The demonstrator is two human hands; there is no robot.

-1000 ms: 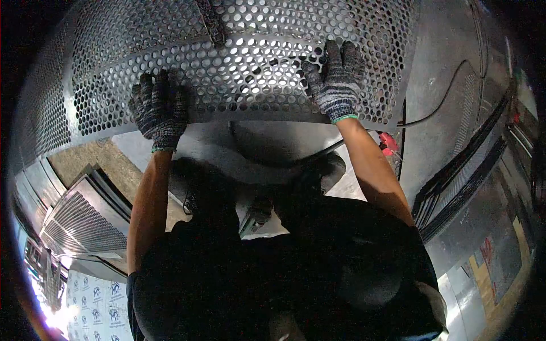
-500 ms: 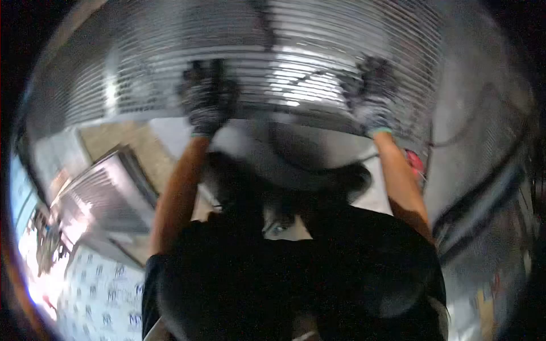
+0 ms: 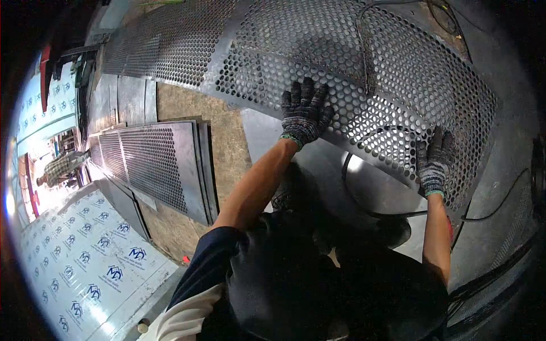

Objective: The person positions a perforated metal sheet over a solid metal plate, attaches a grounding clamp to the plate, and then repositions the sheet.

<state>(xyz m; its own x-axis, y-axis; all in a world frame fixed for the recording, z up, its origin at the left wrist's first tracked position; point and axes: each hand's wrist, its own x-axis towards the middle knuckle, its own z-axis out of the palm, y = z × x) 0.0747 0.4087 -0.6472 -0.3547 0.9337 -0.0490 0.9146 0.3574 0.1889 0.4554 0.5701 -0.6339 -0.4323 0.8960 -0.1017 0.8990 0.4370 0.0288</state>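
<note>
A long perforated metal sheet (image 3: 273, 65), full of round holes, spans the upper part of the head view. My left hand (image 3: 306, 111), in a dark knitted work glove with a green cuff, lies flat on its near edge with fingers spread. Farther right, my right hand (image 3: 434, 162), gloved the same way, rests on the sheet near its right end, fingers stretched out. Neither hand is wrapped round anything. A black cable (image 3: 367, 51) lies across the sheet, and another cable (image 3: 364, 207) curves over the floor below it.
At left, a stack of perforated panels (image 3: 151, 159) lies on brown boarding (image 3: 227, 133). White film-covered sheeting with blue logos (image 3: 91, 267) stands lower left. A person in a checked shirt (image 3: 60, 169) is at the far left. Dark cables (image 3: 489, 278) run along the lower right.
The view has turned and sharpened, bringing the stacked panels and the person at left into clearer sight. Both hands remain on the perforated sheet, now appearing lower and farther right.
</note>
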